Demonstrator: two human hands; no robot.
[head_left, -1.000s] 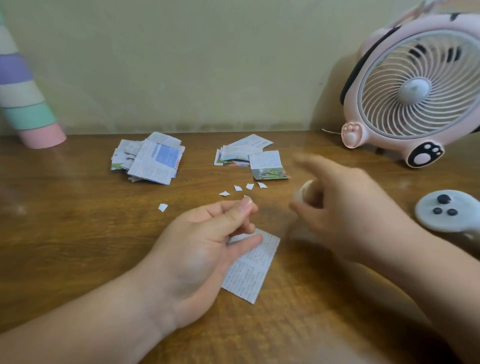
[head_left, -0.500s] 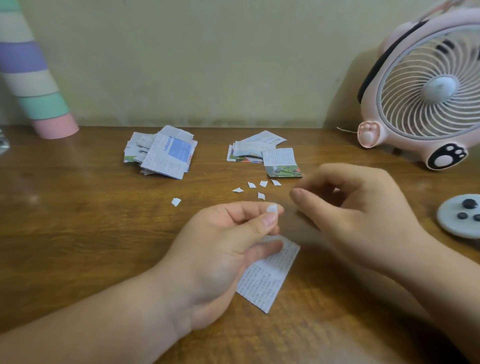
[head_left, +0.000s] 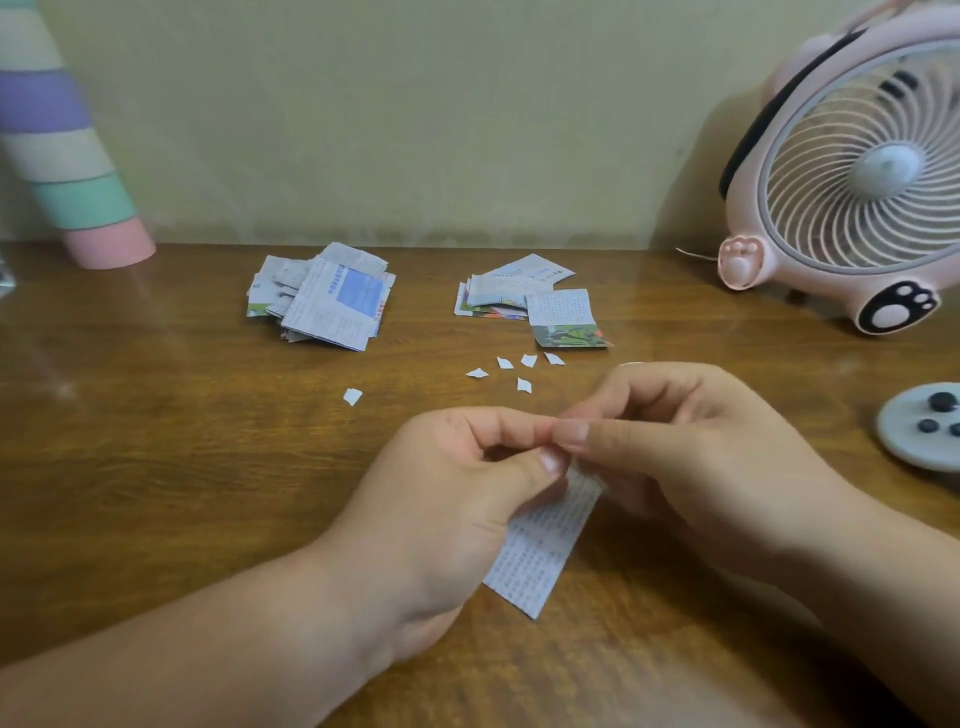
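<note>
In the middle of the frame the left hand (head_left: 457, 499) and right hand (head_left: 691, 457) meet fingertip to fingertip, both pinching the upper end of a printed strip (head_left: 540, 551) that slants down to the table (head_left: 156, 467). Just above the hands lie small white scraps (head_left: 523, 385). Further up are two piles of folded paper, the left pile (head_left: 327, 301) and the right pile (head_left: 535, 306). A pink fan (head_left: 857, 182) fills the upper right, a striped cone (head_left: 57, 145) the upper left, and a grey remote (head_left: 919, 426) the right edge.
</note>
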